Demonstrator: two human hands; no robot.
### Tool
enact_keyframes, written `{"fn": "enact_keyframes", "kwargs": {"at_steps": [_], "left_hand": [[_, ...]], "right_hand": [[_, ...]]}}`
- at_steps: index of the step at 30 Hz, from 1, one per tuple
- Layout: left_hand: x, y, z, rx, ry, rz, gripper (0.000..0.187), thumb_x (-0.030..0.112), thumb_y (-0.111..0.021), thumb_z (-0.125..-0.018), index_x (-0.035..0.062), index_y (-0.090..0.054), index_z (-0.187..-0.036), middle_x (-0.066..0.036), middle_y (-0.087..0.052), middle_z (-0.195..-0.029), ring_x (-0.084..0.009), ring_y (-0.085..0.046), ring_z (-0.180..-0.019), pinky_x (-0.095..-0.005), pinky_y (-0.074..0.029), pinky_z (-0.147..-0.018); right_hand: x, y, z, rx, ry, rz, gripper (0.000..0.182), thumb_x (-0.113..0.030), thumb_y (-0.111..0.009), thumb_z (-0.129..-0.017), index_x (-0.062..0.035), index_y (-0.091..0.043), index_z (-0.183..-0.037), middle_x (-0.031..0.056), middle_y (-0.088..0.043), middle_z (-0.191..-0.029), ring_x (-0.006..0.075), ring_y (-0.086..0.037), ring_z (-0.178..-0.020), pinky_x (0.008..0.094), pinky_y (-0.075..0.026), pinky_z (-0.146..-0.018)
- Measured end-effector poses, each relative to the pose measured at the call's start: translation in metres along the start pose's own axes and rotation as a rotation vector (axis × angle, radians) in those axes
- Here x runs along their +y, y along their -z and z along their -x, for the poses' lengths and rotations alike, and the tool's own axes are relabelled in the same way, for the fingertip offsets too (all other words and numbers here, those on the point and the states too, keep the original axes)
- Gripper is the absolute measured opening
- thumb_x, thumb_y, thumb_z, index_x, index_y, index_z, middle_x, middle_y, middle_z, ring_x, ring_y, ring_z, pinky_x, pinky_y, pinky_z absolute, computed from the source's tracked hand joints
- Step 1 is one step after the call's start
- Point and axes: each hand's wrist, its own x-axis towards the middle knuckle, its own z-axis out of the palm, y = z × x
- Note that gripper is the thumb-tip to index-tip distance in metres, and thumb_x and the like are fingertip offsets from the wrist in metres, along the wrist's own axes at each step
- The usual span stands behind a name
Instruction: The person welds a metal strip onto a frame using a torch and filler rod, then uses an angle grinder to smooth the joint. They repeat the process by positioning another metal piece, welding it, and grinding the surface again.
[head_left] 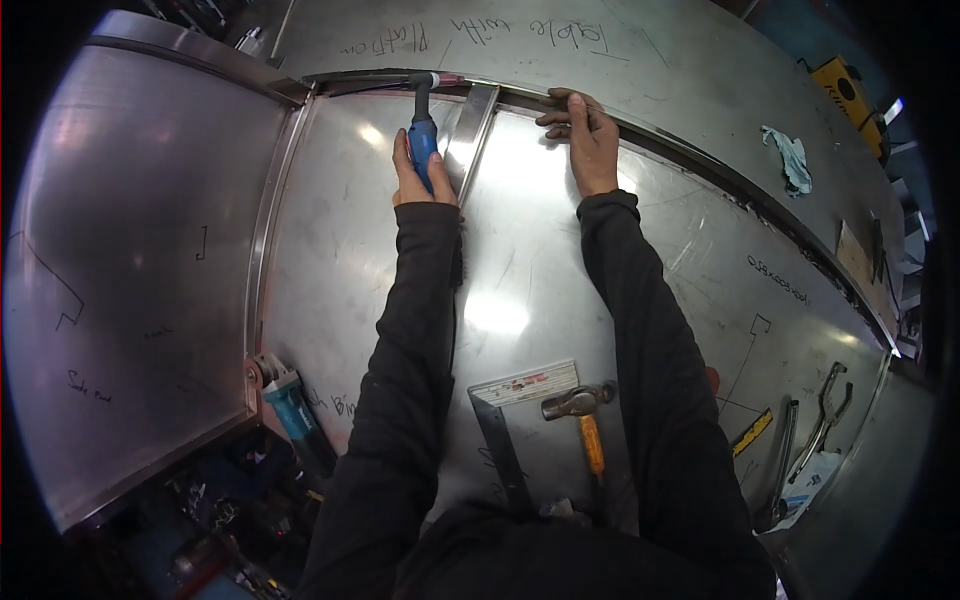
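Note:
My left hand (pixel 428 188) is wrapped around the blue handle of a TIG welding torch (pixel 422 145). The torch's head, with its pinkish nozzle pointing right, is at the long metal edge across the far side of the steel panel (pixel 520 250). A narrow metal strip (pixel 470 135) meets that edge just right of the torch. To the right, my right hand (pixel 594 145) is beside the same edge, its thumb and fingers closed together. Whatever lies between those fingers is too thin or hidden to identify.
Nearer my body lie a hammer (pixel 590 440), a square (pixel 525 385) and locking pliers (pixel 828 415). An angle grinder (pixel 297 410) rests at the left by an upright steel panel (pixel 150 200). Beyond the edge are a crumpled cloth (pixel 788 160) and a yellow machine (pixel 848 95).

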Motion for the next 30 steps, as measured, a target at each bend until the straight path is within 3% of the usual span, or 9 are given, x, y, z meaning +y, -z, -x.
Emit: {"fn": "enact_keyframes", "kwargs": {"at_steps": [1, 2, 4, 5, 7, 10, 11, 13, 30], "left_hand": [[-0.004, -0.001, -0.002, -0.006, -0.003, 0.003, 0.059, 0.030, -0.047, -0.092, 0.0104, -0.028, -0.144, -0.029, -0.060, -0.112, -0.0425, -0.065, -0.093, -0.0421, -0.051, -0.082], [-0.014, -0.004, -0.005, 0.024, -0.088, -0.001, 0.058, 0.027, -0.049, -0.093, 0.0113, -0.027, -0.144, -0.016, -0.057, -0.086, -0.0262, -0.058, -0.068, -0.0339, -0.047, -0.060], [-0.007, -0.002, -0.003, 0.054, -0.173, -0.006, 0.057, 0.025, -0.050, -0.095, 0.0122, -0.026, -0.145, -0.004, -0.054, -0.060, -0.0099, -0.050, -0.043, -0.0256, -0.042, -0.038], [-0.003, -0.001, 0.001, 0.036, -0.092, -0.003, 0.058, 0.027, -0.049, -0.093, 0.0117, -0.026, -0.145, -0.016, -0.057, -0.088, -0.0267, -0.057, -0.070, -0.0338, -0.046, -0.061], [0.008, 0.001, 0.003, 0.021, -0.012, -0.002, 0.060, 0.029, -0.048, -0.092, 0.0111, -0.027, -0.144, -0.028, -0.059, -0.116, -0.0435, -0.063, -0.097, -0.0420, -0.050, -0.085], [0.004, -0.002, 0.002, 0.029, 0.006, -0.020, 0.060, 0.029, -0.048, -0.091, 0.0118, -0.027, -0.144, -0.029, -0.058, -0.118, -0.0446, -0.062, -0.099, -0.0425, -0.050, -0.085], [-0.005, -0.005, -0.001, 0.064, -0.065, -0.035, 0.059, 0.030, -0.049, -0.092, 0.0120, -0.027, -0.144, -0.018, -0.058, -0.090, -0.0297, -0.060, -0.073, -0.0360, -0.049, -0.065], [-0.007, -0.005, -0.003, 0.100, -0.138, -0.049, 0.059, 0.030, -0.050, -0.093, 0.0123, -0.028, -0.144, -0.008, -0.059, -0.063, -0.0147, -0.057, -0.048, -0.0294, -0.048, -0.045], [0.002, -0.001, 0.000, 0.071, -0.138, -0.134, 0.057, 0.035, -0.048, -0.092, 0.0147, -0.030, -0.143, -0.024, -0.065, -0.089, -0.0305, -0.067, -0.065, -0.0391, -0.054, -0.063]], "right_hand": [[-0.001, 0.000, 0.000, -0.003, -0.001, 0.004, 0.039, -0.032, -0.044, -0.101, 0.0023, -0.060, -0.109, 0.0120, -0.067, -0.097, 0.0151, -0.066, -0.077, 0.0229, -0.051, -0.063], [-0.001, 0.000, 0.001, -0.027, 0.021, 0.054, 0.037, -0.031, -0.045, -0.100, 0.0016, -0.061, -0.109, 0.0110, -0.067, -0.097, 0.0149, -0.067, -0.078, 0.0229, -0.051, -0.063], [-0.005, -0.003, 0.007, -0.049, 0.042, 0.102, 0.036, -0.029, -0.045, -0.100, 0.0008, -0.062, -0.109, 0.0101, -0.068, -0.098, 0.0148, -0.067, -0.080, 0.0229, -0.052, -0.062], [-0.006, -0.005, 0.013, -0.068, 0.061, 0.169, 0.033, -0.027, -0.046, -0.100, -0.0004, -0.063, -0.109, 0.0093, -0.068, -0.099, 0.0149, -0.068, -0.082, 0.0236, -0.053, -0.063], [-0.010, -0.017, 0.027, -0.082, 0.184, 0.306, 0.024, -0.019, -0.050, -0.098, -0.0040, -0.064, -0.110, 0.0092, -0.068, -0.101, 0.0170, -0.069, -0.087, 0.0262, -0.055, -0.065], [-0.001, -0.030, 0.043, -0.027, 0.255, 0.393, 0.021, -0.014, -0.054, -0.095, -0.0036, -0.064, -0.110, 0.0134, -0.067, -0.100, 0.0214, -0.069, -0.086, 0.0301, -0.055, -0.071], [0.000, -0.031, 0.046, -0.027, 0.256, 0.396, 0.021, -0.014, -0.054, -0.095, -0.0036, -0.064, -0.110, 0.0134, -0.067, -0.100, 0.0214, -0.069, -0.086, 0.0301, -0.055, -0.071], [0.002, -0.032, 0.049, -0.095, 0.264, 0.493, 0.022, -0.013, -0.052, -0.097, -0.0026, -0.063, -0.113, 0.0112, -0.067, -0.105, 0.0194, -0.068, -0.090, 0.0288, -0.057, -0.076], [-0.002, -0.030, 0.044, -0.043, 0.185, 0.383, 0.028, -0.024, -0.051, -0.098, -0.0051, -0.064, -0.114, 0.0090, -0.068, -0.105, 0.0189, -0.068, -0.090, 0.0291, -0.056, -0.074]]}}
